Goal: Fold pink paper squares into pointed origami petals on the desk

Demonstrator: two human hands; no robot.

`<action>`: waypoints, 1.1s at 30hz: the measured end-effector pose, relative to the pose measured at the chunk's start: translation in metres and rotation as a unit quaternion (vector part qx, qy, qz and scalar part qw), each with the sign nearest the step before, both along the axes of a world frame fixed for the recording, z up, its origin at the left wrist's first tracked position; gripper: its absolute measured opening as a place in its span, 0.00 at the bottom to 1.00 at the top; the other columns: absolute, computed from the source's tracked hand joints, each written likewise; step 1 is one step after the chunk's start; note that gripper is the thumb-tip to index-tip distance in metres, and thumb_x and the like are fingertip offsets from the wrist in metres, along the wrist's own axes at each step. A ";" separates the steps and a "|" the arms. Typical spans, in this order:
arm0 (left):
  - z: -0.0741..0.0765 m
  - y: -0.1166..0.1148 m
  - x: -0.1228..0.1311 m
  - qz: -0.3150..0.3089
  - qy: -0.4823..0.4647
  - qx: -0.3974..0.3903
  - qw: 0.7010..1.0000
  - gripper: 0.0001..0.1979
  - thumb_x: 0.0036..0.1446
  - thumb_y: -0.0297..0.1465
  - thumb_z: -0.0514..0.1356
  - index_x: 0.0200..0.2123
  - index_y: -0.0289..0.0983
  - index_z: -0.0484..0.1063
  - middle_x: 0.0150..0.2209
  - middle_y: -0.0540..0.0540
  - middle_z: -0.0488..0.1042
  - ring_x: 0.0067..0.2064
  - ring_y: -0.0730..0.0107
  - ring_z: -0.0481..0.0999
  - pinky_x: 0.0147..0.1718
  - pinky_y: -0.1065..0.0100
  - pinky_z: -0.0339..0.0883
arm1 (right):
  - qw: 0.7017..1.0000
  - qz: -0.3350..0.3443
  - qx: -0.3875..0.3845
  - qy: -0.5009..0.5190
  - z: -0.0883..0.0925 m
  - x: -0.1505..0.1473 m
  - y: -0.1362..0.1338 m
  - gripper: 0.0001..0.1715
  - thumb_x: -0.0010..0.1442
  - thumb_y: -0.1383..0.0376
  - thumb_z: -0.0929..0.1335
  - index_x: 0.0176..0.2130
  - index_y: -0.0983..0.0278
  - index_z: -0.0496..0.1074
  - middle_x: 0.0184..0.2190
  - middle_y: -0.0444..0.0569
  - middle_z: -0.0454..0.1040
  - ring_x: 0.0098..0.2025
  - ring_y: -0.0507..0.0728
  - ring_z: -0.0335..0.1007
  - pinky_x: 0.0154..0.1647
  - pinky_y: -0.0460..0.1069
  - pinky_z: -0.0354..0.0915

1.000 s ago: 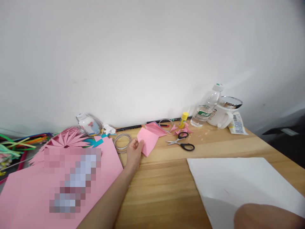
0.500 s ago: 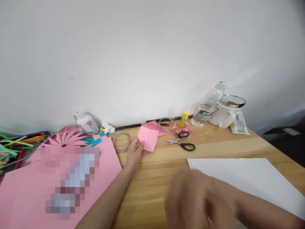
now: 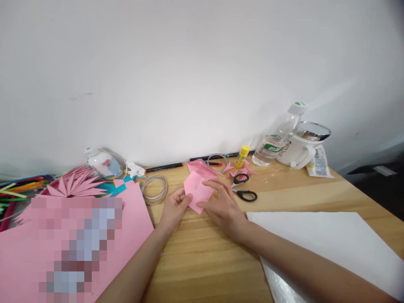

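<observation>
A small sheet of pink paper (image 3: 197, 189) with creases across it is held above the wooden table. My left hand (image 3: 176, 206) pinches its lower left edge, thumb on top and fingers curled behind. At the paper's right side is my right hand (image 3: 222, 206), thumb and forefinger spread apart and overlapping the edge; a firm grip does not show. Behind lies a stack of folded pink paper (image 3: 203, 168). The black-handled scissors (image 3: 246, 195) rest just beyond my right hand, which hides part of the blades.
Right of the hands is a white sheet (image 3: 309, 231). A yellow glue stick (image 3: 242, 157), pink paper stars (image 3: 241, 170), a water bottle (image 3: 274, 141) and a white mug (image 3: 298, 149) stand or lie behind. Leftward are tape rings (image 3: 154, 190), large pink sheets (image 3: 135, 210) and a white bottle (image 3: 104, 163).
My right hand has moved from the near foreground up and left to the pink paper. My left hand still holds the paper, now tilted a little differently. The view has shifted slightly.
</observation>
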State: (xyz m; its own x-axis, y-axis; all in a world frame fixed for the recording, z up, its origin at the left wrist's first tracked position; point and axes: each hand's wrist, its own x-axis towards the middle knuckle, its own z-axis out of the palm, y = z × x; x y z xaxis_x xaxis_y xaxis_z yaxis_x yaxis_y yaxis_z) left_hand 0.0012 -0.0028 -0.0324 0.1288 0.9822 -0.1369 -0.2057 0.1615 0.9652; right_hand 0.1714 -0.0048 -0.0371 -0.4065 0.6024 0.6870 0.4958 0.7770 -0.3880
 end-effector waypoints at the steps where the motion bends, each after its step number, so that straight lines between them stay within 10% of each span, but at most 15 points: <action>1: 0.001 0.000 0.000 -0.007 -0.002 -0.004 1.000 0.17 0.48 0.32 0.61 0.43 0.33 0.71 0.34 0.43 0.78 0.28 0.72 0.74 0.27 0.73 0.65 | 1.000 0.006 -0.005 -0.008 0.000 0.000 0.001 0.13 0.52 0.74 0.66 0.33 0.56 0.74 0.54 0.47 0.56 0.56 0.63 0.49 0.51 0.62 0.56; 18: 0.010 -0.004 0.004 -0.119 -0.066 -0.035 0.990 0.17 0.48 0.32 0.62 0.43 0.33 0.71 0.41 0.39 0.76 0.44 0.60 0.73 0.40 0.64 0.68 | 0.960 -0.010 -0.222 0.172 -0.002 0.000 0.010 0.06 0.48 0.63 0.71 0.25 0.63 0.71 0.48 0.52 0.60 0.52 0.60 0.58 0.48 0.55 0.60; 24: 0.010 -0.003 0.004 -0.123 -0.058 -0.051 0.989 0.17 0.45 0.30 0.64 0.42 0.34 0.72 0.41 0.40 0.76 0.43 0.61 0.74 0.41 0.62 0.68 | 0.924 0.009 -0.324 0.204 -0.003 0.000 0.011 0.09 0.50 0.63 0.70 0.23 0.65 0.69 0.28 0.47 0.68 0.32 0.54 0.66 0.33 0.49 0.64; 33: 0.006 -0.004 0.005 -0.054 -0.011 -0.089 0.995 0.15 0.43 0.32 0.65 0.36 0.31 0.74 0.32 0.40 0.79 0.32 0.61 0.78 0.34 0.62 0.72 | 0.823 0.087 -0.443 0.345 -0.007 -0.003 0.013 0.29 0.42 0.64 0.73 0.43 0.61 0.60 0.37 0.48 0.67 0.36 0.54 0.68 0.35 0.48 0.67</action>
State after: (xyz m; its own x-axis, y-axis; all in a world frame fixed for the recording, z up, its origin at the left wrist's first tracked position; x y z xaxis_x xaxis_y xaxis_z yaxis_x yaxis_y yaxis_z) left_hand 0.0057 -0.0068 -0.0268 0.2369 0.9231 -0.3028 -0.1993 0.3513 0.9148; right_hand 0.1689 0.0082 -0.0441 -0.2361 0.9651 0.1131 -0.1687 0.0739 -0.9829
